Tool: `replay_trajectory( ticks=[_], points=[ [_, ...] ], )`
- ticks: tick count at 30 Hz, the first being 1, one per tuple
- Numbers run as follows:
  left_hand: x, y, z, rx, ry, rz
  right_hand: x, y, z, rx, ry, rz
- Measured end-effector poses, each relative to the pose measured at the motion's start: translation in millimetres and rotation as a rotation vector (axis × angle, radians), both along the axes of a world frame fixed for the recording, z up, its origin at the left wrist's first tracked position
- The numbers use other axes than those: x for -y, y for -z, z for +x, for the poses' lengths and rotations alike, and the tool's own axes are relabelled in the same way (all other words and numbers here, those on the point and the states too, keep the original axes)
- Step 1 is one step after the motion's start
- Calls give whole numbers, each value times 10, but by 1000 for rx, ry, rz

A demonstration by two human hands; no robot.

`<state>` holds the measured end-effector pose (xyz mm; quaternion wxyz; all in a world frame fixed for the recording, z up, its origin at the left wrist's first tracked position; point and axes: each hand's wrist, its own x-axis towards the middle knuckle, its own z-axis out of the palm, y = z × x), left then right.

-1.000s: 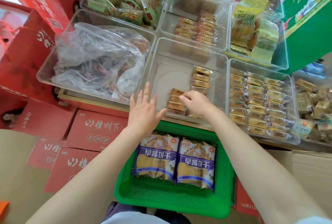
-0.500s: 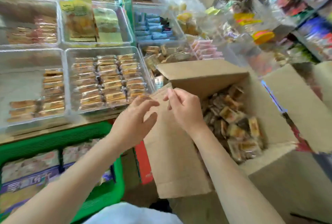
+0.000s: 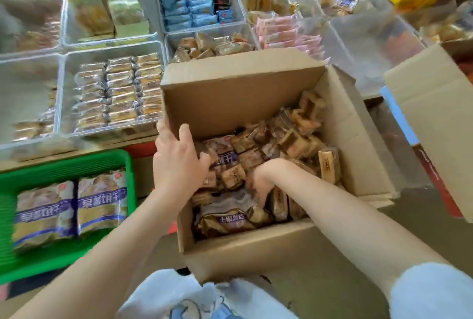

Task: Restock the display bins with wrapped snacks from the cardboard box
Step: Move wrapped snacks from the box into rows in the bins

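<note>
An open cardboard box (image 3: 245, 244) stands in front of me, filled with small tan wrapped snacks (image 3: 302, 139) and two larger purple-banded packs. My left hand (image 3: 176, 162) rests on the box's left wall at the base of the raised flap, fingers reaching inside. My right hand (image 3: 261, 180) is dug into the pile of snacks near the box's middle, its fingers buried among the wrappers, so its grip is hidden. Clear display bins (image 3: 64, 93) sit behind and to the left; one holds neat rows of wrapped snacks (image 3: 117, 91), and the bin left of it is only partly filled.
A green plastic basket (image 3: 64, 165) at lower left holds two purple-banded snack bags. Further clear bins with blue, pink and yellow packets fill the back. Another cardboard box flap (image 3: 430, 119) rises at the right. Red cartons lie below the shelf.
My view swung from the bins to the box. Both hands left the partly filled bin, touched the box flap, and now the left is at the box wall while the right reaches into the snacks.
</note>
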<state>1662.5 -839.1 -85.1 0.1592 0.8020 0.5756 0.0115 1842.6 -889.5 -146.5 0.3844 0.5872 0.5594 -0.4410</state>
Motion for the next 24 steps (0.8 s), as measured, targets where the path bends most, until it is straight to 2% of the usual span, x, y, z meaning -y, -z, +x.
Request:
replay_trajectory(
  ticks=[2,5,8,10,12,14,16,18,19,21,22,24],
  points=[
    [8,9,-33,4,8,14,28,213,-60,45,-177,-79],
    [18,10,-40,23,-1,28,29,306,-59,-1,-206,-11],
    [34,12,-42,38,-24,28,32,250,77,-65,-31,48],
    [48,24,-46,35,-20,36,44,171,209,-123,204,152],
    [59,44,-55,54,-30,29,45,51,309,-277,533,288],
    [62,66,-75,119,-13,74,35,-138,339,-577,893,388],
    [75,39,-98,220,96,180,16,-378,317,-927,1175,439],
    [102,-27,-129,344,227,200,-8,-602,263,-1185,1269,475],
    [130,-85,-153,430,268,139,-22,-704,216,-1260,1269,491],
    [190,-242,-207,595,285,-32,-57,-861,88,-1333,1218,516],
    [198,-294,-242,630,290,-52,-80,-927,-9,-1353,1186,523],
    [122,-315,-360,618,273,49,-157,-1018,-258,-1390,1174,515]
  ],
)
